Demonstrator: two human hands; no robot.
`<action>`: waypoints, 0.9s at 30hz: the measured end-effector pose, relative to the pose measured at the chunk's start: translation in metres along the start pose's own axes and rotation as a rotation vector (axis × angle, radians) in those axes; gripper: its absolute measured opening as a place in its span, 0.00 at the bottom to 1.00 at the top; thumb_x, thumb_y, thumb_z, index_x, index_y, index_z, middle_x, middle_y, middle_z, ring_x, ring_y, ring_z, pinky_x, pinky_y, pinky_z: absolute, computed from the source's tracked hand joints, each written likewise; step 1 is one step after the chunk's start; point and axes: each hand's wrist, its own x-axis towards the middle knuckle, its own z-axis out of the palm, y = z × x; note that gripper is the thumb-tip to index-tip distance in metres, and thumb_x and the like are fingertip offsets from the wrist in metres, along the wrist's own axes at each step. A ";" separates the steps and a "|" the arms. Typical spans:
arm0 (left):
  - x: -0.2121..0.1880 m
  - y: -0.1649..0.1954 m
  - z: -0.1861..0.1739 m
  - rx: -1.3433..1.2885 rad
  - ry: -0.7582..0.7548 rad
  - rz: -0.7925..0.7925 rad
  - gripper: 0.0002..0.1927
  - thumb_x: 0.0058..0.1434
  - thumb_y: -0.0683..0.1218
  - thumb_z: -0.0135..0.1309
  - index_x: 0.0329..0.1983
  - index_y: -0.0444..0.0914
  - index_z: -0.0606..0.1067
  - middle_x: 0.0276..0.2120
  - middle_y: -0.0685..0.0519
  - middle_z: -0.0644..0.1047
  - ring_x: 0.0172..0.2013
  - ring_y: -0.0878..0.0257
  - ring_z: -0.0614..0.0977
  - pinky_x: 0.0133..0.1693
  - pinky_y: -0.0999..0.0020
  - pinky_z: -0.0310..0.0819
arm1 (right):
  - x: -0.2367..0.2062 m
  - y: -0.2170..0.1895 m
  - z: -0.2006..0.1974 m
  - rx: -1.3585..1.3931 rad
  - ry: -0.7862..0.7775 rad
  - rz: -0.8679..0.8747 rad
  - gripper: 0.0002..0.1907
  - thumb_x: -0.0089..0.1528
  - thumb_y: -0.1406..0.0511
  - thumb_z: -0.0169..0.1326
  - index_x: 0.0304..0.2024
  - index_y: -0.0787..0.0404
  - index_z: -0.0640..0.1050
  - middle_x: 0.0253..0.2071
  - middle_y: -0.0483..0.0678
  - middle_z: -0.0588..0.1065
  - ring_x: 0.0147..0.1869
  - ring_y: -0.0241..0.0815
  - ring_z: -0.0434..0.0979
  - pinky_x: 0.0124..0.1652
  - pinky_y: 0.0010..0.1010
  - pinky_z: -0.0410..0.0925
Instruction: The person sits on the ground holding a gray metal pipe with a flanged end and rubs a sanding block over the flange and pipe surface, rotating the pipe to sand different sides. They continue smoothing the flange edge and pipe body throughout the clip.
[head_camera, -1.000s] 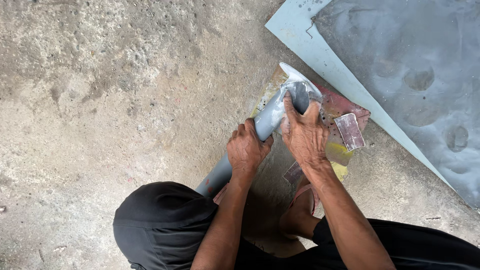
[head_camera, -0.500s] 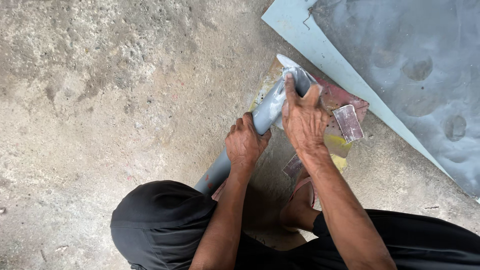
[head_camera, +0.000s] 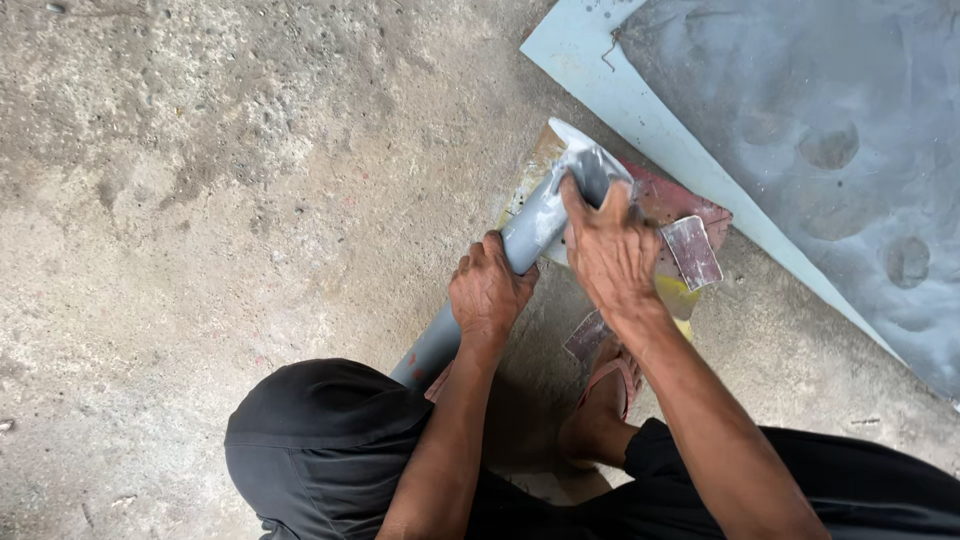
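Left hand (head_camera: 488, 295) clamped round grey pipe (head_camera: 520, 240) mid-length; pipe slants over concrete floor (head_camera: 200, 200). Right hand (head_camera: 612, 250) fingers pressed together on its flared end. Risk: pipe rolls if left grip slackens.

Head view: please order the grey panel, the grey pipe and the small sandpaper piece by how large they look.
1. grey panel, largest, and cut off by the frame.
2. grey pipe, partly hidden by both hands.
3. small sandpaper piece, smallest.

Pipe (head_camera: 520, 245): smooth, matt grey plastic. Floor (head_camera: 220, 180): rough, pitted concrete. Sheet (head_camera: 800, 120): dull blue-grey painted metal. Sandpaper (head_camera: 692, 250): coarse, gritty.
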 end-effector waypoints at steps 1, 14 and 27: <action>0.000 0.000 0.001 0.013 0.004 0.010 0.30 0.49 0.57 0.68 0.47 0.37 0.72 0.33 0.45 0.78 0.34 0.48 0.83 0.35 0.52 0.81 | 0.002 0.000 -0.006 -0.027 -0.053 0.022 0.28 0.67 0.63 0.58 0.71 0.52 0.72 0.38 0.52 0.64 0.20 0.34 0.69 0.15 0.27 0.65; 0.000 -0.003 0.003 -0.002 0.025 0.045 0.28 0.51 0.56 0.66 0.48 0.37 0.72 0.33 0.45 0.78 0.33 0.48 0.84 0.34 0.52 0.81 | 0.012 0.000 -0.030 -0.091 0.021 -0.065 0.33 0.58 0.62 0.61 0.67 0.54 0.73 0.39 0.52 0.67 0.24 0.39 0.75 0.21 0.33 0.70; 0.002 0.001 -0.003 -0.005 -0.041 -0.004 0.31 0.45 0.55 0.68 0.49 0.36 0.71 0.32 0.44 0.78 0.32 0.48 0.84 0.34 0.52 0.80 | -0.011 -0.002 0.018 -0.015 0.176 0.030 0.33 0.65 0.64 0.58 0.72 0.49 0.67 0.38 0.50 0.65 0.24 0.38 0.71 0.20 0.36 0.68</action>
